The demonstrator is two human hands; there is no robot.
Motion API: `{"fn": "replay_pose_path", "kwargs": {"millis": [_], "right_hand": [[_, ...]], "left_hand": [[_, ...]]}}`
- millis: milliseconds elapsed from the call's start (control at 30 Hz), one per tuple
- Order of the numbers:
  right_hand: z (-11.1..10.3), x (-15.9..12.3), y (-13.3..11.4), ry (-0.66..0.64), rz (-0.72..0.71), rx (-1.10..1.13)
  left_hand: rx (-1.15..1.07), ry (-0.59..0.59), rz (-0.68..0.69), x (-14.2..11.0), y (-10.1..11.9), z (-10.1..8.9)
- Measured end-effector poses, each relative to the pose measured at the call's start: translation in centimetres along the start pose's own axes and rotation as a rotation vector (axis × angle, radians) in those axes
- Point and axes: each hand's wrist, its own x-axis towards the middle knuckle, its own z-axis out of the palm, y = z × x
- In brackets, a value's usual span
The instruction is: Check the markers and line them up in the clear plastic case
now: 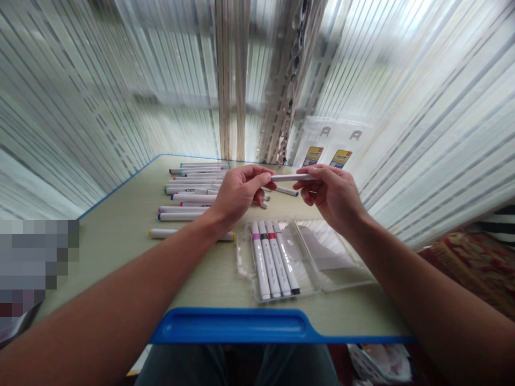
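A white marker is held level above the table, one end pinched in my left hand and the other in my right hand. Both hands are closed on it, and the fingers cover its ends. Below them lies an opened clear plastic case. Its left half holds several white markers side by side, with purple, black and red bands showing. Behind and left of my left hand, many loose white markers with coloured ends lie in rough rows, partly hidden by that hand.
The pale table has a blue edge and a blue pen tray at the front. Clear packaging with yellow labels stands at the back right. Striped curtains hang behind. A patterned red cloth lies at the right.
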Motion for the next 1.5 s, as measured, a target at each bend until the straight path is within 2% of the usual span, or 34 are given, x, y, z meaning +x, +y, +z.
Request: {"fn": "replay_pose_path", "kwargs": {"millis": [267, 433, 700, 800, 1067, 1500], "right_hand": [[-0.06, -0.17, 0.15, -0.044, -0.007, -0.055], [-0.3, -0.04, 0.65, -0.09, -0.063, -0.111], [-0.31, -0.35, 0.75, -0.088, -0.218, -0.413], [-0.23, -0.44, 0.62, -0.086, -0.246, -0.454], [-0.2, -0.41, 0.65, -0.076, -0.236, -0.45], [0.18, -0.56, 0.18, -0.147, -0.011, -0.093]], "left_hand": [[0.061, -0.013, 0.032, -0.26, -0.12, 0.02], [0.11, -0.014, 0.044, -0.3, -0.03, 0.09], [0.233, -0.053, 0.09, -0.67, -0.02, 0.25], [0.25, -0.063, 0.108, -0.72, 0.0, 0.3], [0.261, -0.031, 0.11, -0.64, -0.21, 0.52], [-0.029, 0.051, -0.012, -0.1, 0.04, 0.34]]}}
